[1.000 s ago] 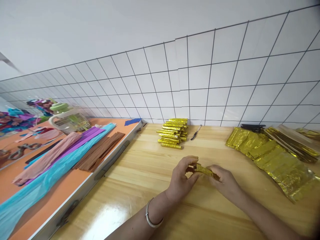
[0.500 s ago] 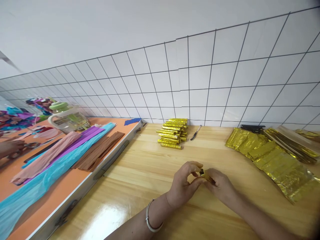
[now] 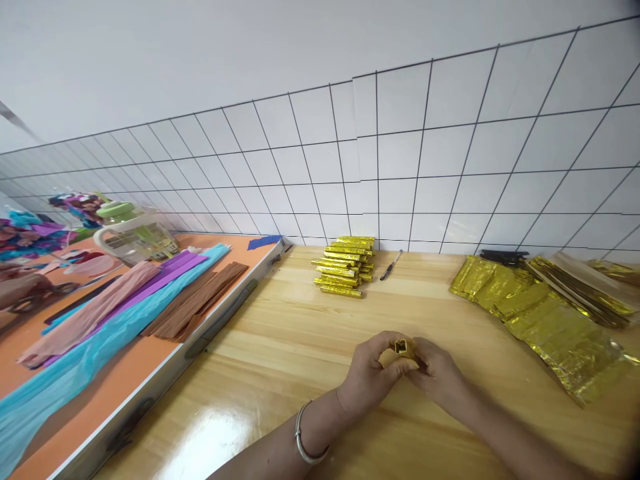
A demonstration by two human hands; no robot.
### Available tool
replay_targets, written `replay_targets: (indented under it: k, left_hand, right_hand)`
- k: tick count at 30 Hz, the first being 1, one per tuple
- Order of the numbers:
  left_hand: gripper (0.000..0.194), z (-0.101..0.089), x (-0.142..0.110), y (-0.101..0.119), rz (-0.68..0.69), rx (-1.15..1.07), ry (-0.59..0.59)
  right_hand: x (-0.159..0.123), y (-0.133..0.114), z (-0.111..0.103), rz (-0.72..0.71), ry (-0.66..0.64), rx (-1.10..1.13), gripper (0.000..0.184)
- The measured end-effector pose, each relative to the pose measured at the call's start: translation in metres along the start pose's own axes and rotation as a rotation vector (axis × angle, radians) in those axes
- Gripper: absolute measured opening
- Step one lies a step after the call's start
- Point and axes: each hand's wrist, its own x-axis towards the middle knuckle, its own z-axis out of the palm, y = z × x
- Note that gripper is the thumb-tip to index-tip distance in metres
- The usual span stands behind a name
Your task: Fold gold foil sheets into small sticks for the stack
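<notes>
Between my two hands, above the wooden table (image 3: 270, 333), is a small gold foil tube (image 3: 401, 347). Its squarish open end faces me, while most of its length is hidden behind the fingers. My left hand (image 3: 373, 370), with a bracelet (image 3: 300, 433) on the wrist, is closed with thumb and fingers around the tube's near end. My right hand (image 3: 440, 373) grips the tube from the right, its fingertips partly hidden. Farther back lies a pile of similar gold foil tubes (image 3: 345, 265).
A pen (image 3: 391, 265) lies right of the pile. Flat gold foil sheets (image 3: 545, 327) spread at the right, near a black object (image 3: 504, 257). On the left, an orange table (image 3: 120, 407) carries crepe paper strips (image 3: 100, 347) and a clear pitcher (image 3: 137, 240); another person's hand (image 3: 23, 287) is there.
My left fingers have lowered and closed in around the tube, and its open end now faces me more squarely. The other person's hand has shifted slightly.
</notes>
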Motion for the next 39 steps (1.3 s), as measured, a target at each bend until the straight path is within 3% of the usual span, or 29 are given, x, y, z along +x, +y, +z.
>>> replay_targets:
  k: [5, 14, 28, 33, 39]
  left_hand:
    - [0.019, -0.006, 0.002, 0.002, -0.016, 0.004, 0.021]
    - [0.019, -0.006, 0.002, 0.007, -0.040, -0.013, -0.078]
    - [0.024, 0.000, 0.002, -0.002, -0.052, -0.117, -0.157]
    - [0.021, -0.003, 0.005, -0.011, -0.046, 0.006, -0.065]
    - [0.024, -0.018, 0.013, -0.029, -0.059, 0.057, 0.041]
  right_hand:
    - [0.004, -0.008, -0.009, -0.062, -0.051, -0.043, 0.015]
    - [0.004, -0.006, -0.013, -0.132, -0.128, -0.099, 0.016]
    - [0.003, -0.007, -0.007, 0.077, -0.157, -0.004, 0.018]
    - [0.006, -0.010, -0.007, 0.058, -0.154, -0.005, 0.011]
    - [0.003, 0.004, -0.004, 0.079, -0.157, -0.039, 0.044]
